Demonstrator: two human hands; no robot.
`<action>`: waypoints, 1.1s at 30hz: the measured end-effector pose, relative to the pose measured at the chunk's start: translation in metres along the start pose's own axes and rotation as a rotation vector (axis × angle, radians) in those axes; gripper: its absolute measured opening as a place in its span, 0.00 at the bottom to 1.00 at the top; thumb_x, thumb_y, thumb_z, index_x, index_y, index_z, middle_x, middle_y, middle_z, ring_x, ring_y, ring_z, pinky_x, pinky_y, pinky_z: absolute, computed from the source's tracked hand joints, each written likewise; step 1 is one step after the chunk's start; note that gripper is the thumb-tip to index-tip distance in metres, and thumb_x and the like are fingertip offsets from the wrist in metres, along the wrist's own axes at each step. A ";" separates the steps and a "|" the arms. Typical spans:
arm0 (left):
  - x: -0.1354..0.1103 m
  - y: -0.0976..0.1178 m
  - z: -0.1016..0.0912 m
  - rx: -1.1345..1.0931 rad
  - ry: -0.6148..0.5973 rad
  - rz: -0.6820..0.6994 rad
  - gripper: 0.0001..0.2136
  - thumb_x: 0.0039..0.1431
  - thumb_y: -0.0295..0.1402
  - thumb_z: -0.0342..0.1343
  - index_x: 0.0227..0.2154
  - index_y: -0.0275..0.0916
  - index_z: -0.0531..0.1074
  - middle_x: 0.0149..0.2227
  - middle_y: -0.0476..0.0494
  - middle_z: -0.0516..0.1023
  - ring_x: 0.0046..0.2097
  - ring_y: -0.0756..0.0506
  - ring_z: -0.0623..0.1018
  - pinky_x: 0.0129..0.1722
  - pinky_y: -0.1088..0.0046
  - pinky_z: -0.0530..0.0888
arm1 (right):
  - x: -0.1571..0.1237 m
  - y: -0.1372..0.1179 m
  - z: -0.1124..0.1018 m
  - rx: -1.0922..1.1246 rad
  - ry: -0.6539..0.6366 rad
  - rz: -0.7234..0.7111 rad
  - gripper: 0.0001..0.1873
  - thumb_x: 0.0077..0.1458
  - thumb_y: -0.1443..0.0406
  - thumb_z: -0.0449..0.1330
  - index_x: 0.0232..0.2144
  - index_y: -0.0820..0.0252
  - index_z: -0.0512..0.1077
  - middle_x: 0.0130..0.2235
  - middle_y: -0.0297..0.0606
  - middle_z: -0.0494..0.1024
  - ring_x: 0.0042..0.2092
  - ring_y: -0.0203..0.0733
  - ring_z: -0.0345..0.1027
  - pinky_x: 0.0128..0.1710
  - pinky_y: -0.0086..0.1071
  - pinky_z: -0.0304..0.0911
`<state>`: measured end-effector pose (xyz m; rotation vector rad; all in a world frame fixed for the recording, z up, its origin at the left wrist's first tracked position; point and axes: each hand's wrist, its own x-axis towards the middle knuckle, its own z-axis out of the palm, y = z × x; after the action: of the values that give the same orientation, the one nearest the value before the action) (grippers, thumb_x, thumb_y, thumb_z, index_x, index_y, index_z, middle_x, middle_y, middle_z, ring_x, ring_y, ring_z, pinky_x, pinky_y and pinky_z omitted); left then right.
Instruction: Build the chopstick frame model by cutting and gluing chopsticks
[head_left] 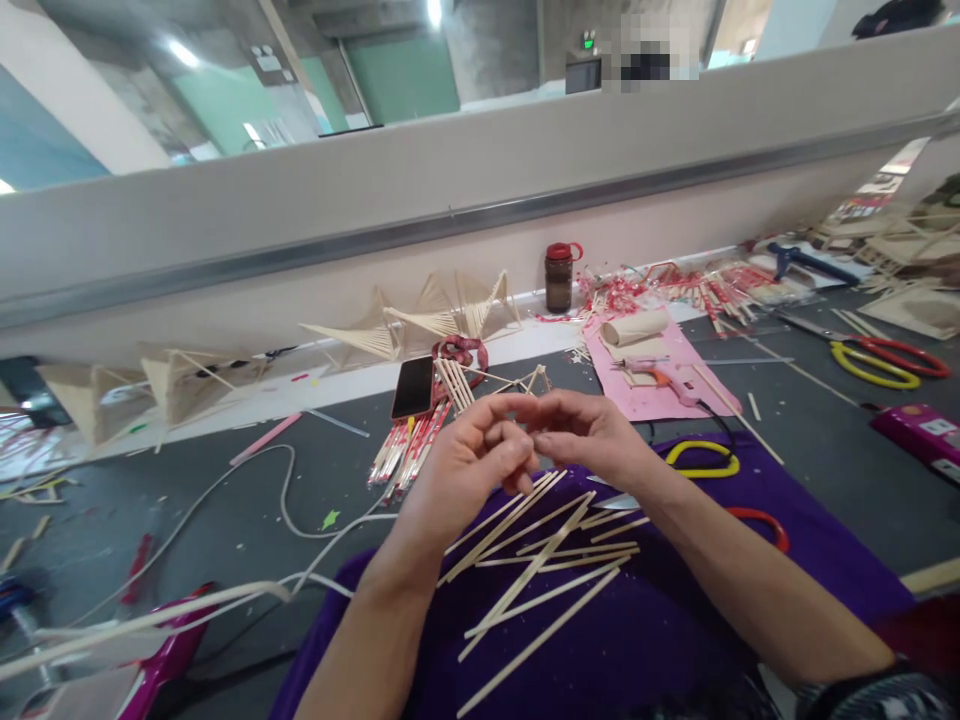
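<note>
- While sticks (556,541) lie on cloth (637,640), left hand (480,460) and right hand (581,430) meet above; grip: can't tell.
- Likely stick handling; lifting one would need hands lowered.

Scissors (617,502) half hidden behind right forearm (739,570).

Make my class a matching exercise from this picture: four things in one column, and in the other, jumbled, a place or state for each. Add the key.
Things
1. Loose wooden sticks
2. Pink glue gun
3. Drink bottle
4. Left hand and right hand

Places and states
A. Upright, with a red lid
B. Held close together
C. Spread over the purple cloth
D. On the pink sheet

Right pairs: 1-C, 2-D, 3-A, 4-B
</note>
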<state>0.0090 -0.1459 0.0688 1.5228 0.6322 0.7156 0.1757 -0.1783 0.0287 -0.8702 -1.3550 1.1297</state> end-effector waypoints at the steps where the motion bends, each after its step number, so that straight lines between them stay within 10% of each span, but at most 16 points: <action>1: -0.002 -0.001 0.006 -0.015 -0.030 -0.034 0.14 0.56 0.32 0.53 0.46 0.42 0.65 0.22 0.51 0.74 0.20 0.53 0.72 0.21 0.78 0.70 | -0.007 -0.001 -0.003 -0.031 -0.017 -0.001 0.12 0.48 0.63 0.61 0.39 0.57 0.72 0.30 0.32 0.72 0.26 0.30 0.62 0.25 0.25 0.59; 8: -0.012 -0.016 0.044 -0.076 -0.069 -0.136 0.24 0.55 0.39 0.54 0.54 0.43 0.58 0.18 0.51 0.73 0.17 0.50 0.73 0.16 0.79 0.70 | -0.057 -0.009 -0.012 -0.189 0.017 -0.055 0.11 0.49 0.66 0.61 0.38 0.52 0.72 0.31 0.34 0.71 0.27 0.34 0.65 0.25 0.28 0.60; 17: -0.012 -0.032 0.052 -0.078 -0.022 -0.048 0.22 0.56 0.42 0.52 0.53 0.43 0.60 0.18 0.50 0.74 0.17 0.50 0.73 0.17 0.77 0.71 | -0.057 -0.012 -0.007 -0.421 0.149 -0.170 0.03 0.53 0.66 0.57 0.28 0.56 0.70 0.26 0.33 0.71 0.28 0.33 0.65 0.28 0.28 0.60; 25: -0.007 -0.009 0.005 0.126 0.334 0.127 0.12 0.56 0.38 0.52 0.42 0.41 0.70 0.20 0.50 0.74 0.19 0.51 0.72 0.19 0.76 0.69 | -0.037 -0.037 -0.065 -0.559 0.383 -0.120 0.19 0.59 0.61 0.46 0.17 0.58 0.58 0.17 0.30 0.63 0.21 0.32 0.57 0.25 0.29 0.57; 33: 0.011 -0.063 -0.057 0.396 0.801 0.271 0.18 0.50 0.35 0.57 0.46 0.43 0.69 0.41 0.44 0.75 0.40 0.47 0.75 0.30 0.77 0.71 | 0.044 -0.046 -0.118 -1.120 0.407 -0.294 0.05 0.55 0.65 0.53 0.30 0.61 0.67 0.29 0.34 0.72 0.28 0.33 0.64 0.29 0.28 0.57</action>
<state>-0.0255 -0.0955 0.0088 1.6770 1.2296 1.5075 0.2920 -0.1324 0.0772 -1.5050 -1.6557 -0.1429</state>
